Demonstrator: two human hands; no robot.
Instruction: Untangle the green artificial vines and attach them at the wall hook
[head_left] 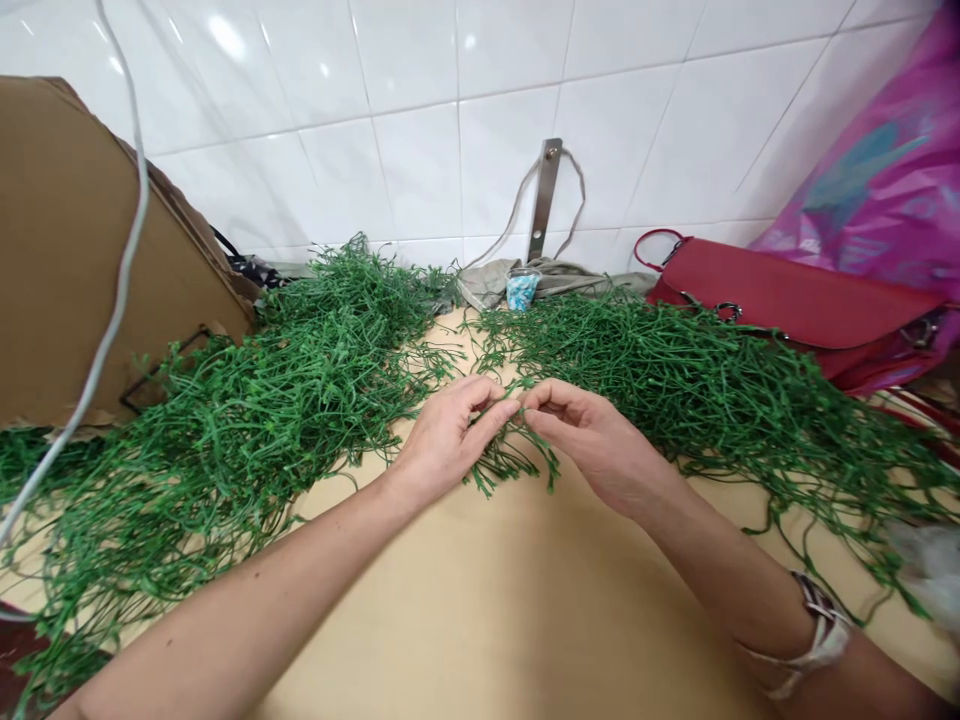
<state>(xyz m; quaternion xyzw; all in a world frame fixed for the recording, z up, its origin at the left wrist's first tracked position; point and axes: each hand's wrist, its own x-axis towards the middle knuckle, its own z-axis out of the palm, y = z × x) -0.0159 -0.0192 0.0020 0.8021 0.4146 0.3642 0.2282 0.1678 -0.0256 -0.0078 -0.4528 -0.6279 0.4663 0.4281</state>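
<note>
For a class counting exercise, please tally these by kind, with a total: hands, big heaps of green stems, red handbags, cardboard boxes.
Hands, left and right: 2
Big heaps of green stems, left and right: 2
Red handbag: 1
Cardboard box: 1
Total: 6

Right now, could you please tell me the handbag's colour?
The handbag is red, shown in the head view.

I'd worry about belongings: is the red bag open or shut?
The red bag looks shut: its flap lies down. Whether the clasp is fastened, I cannot tell.
</note>
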